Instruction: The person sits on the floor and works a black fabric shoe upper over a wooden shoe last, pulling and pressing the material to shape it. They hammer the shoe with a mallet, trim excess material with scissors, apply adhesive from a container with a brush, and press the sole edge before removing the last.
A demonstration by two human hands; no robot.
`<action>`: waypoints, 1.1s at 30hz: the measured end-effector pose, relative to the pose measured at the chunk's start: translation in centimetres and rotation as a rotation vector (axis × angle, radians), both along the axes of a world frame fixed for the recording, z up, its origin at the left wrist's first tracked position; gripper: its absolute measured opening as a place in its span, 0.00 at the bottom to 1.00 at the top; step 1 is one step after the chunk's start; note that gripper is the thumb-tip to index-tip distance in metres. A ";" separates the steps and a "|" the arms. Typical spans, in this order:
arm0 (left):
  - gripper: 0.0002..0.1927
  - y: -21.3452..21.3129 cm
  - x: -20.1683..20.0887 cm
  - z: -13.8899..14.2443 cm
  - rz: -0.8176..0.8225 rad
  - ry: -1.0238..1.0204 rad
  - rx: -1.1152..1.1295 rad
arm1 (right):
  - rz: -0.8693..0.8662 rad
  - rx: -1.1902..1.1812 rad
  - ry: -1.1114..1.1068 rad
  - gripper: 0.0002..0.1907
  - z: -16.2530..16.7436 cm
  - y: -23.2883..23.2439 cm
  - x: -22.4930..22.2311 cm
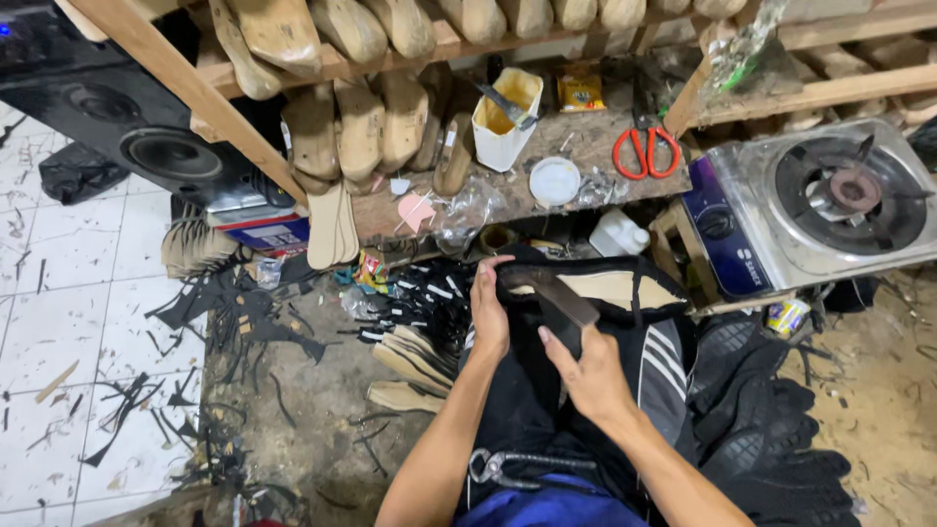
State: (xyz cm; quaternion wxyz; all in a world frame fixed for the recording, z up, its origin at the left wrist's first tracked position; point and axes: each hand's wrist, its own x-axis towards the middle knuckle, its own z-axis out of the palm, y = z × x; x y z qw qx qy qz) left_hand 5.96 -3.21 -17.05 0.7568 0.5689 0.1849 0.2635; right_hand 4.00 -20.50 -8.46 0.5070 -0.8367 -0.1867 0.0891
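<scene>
Our left hand point(488, 317) and right hand point(584, 376) both gripping shoe point(595, 293); yellow packet point(581, 91) on shelf point(586, 146); red scissors point(646, 151) beside.

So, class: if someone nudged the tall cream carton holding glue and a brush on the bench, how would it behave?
The cream carton would probably tip easily: it stands tall and narrow, with a brush leaning out of its open top. Its thin, dented walls suggest it would flex if squeezed. Yellow smears look sticky, so likely not slippery.

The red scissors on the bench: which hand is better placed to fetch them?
Probably the right hand. The red scissors lie up and to the right, on its side, and it only presses the dark strap. The left hand grips the shoe's far end, steadying it.
</scene>
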 end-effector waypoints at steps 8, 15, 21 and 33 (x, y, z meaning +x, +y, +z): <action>0.15 -0.3 -2.0 4.6 0.112 0.046 0.430 | 0.061 -0.169 -0.113 0.21 -3.7 -12.9 -4.4; 0.22 0.2 -4.3 10.6 -0.180 0.080 0.786 | 0.256 -0.393 -0.082 0.08 -3.1 -21.2 -2.8; 0.19 0.2 -3.5 10.7 -0.250 0.089 0.822 | -0.153 -0.109 -0.301 0.10 2.5 -11.6 1.4; 0.17 0.4 -4.1 9.4 -0.221 0.127 0.811 | -0.035 -0.127 -0.176 0.09 4.0 -5.3 6.4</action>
